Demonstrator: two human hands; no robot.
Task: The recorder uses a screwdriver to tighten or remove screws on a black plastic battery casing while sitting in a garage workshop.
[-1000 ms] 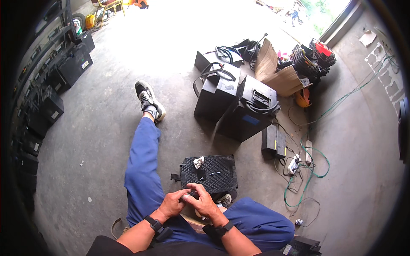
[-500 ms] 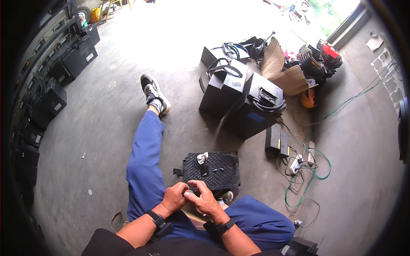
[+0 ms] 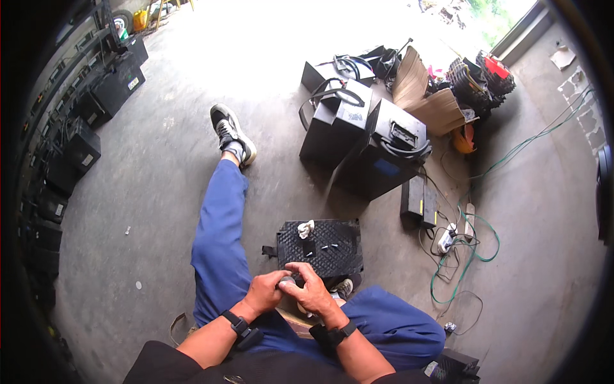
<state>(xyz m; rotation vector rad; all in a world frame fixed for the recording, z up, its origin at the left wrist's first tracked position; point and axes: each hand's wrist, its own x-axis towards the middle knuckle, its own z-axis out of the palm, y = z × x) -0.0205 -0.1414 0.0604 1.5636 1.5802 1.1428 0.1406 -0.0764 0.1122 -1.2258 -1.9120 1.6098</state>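
Both hands meet in front of my lap, close together around a small dark grey roundish object (image 3: 286,281), mostly covered by the fingers, so its kind does not show. My left hand (image 3: 263,292) pinches it from the left. My right hand (image 3: 310,294) curls over it from the right, thumb against it. Just beyond the hands lies a black diamond-textured panel (image 3: 342,259) with a strap at its left edge. On the panel rest a crumpled white tissue (image 3: 306,229), a small black square piece (image 3: 309,249) and a few small slim parts (image 3: 330,246).
Large black boxes with cables (image 3: 377,160) stand ahead right. Closer are two black slim boxes (image 3: 419,203), a white power strip (image 3: 447,240) and looped green cable (image 3: 492,254). Torn cardboard (image 3: 436,114) lies behind. More black boxes (image 3: 83,148) line the left. My legs flank the panel.
My fingers have shifted slightly around the small object, and more of its grey surface shows between them. The whole view has moved a little; things on the floor look unmoved.
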